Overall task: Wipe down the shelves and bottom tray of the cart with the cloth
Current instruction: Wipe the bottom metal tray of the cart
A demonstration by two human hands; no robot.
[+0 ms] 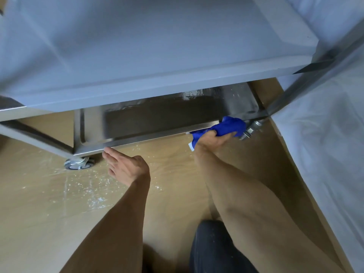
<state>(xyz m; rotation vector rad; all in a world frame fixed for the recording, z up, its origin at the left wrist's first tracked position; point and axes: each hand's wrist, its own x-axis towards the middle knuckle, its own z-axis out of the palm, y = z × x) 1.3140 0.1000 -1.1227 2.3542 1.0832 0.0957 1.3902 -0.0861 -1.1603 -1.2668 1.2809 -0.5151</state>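
Right hand (213, 139) down low at the near right corner of the bottom tray (137, 123), fingers curled tight around a bunched blue cloth (232, 126). The cloth sits pressed against the tray's near rim, just beside the right leg (307, 79) of the cart, with a white tag or edge poking out below the hand. Behind the cloth there is a caster (249, 133), partly hidden, so its shape is hard to make out.

Left hand (126, 166) over on the left, fingers spread and extended, empty, fingertips reaching up to the tray's near edge close to its near left corner; they seem to touch the metal, though the blur makes that uncertain. Just left of that hand, the near left caster (77, 163) rests on the tan floor (49, 194), which shows pale scuffs and flecks.

The tray itself is shiny steel, dark and reflective inside, streaked with glare toward its far right. Above it, a broad pale shelf (157, 46) fills the top of the view. White sheeting (325, 144) hangs along the right side. A dark trouser knee (212, 247) shows at the near edge.
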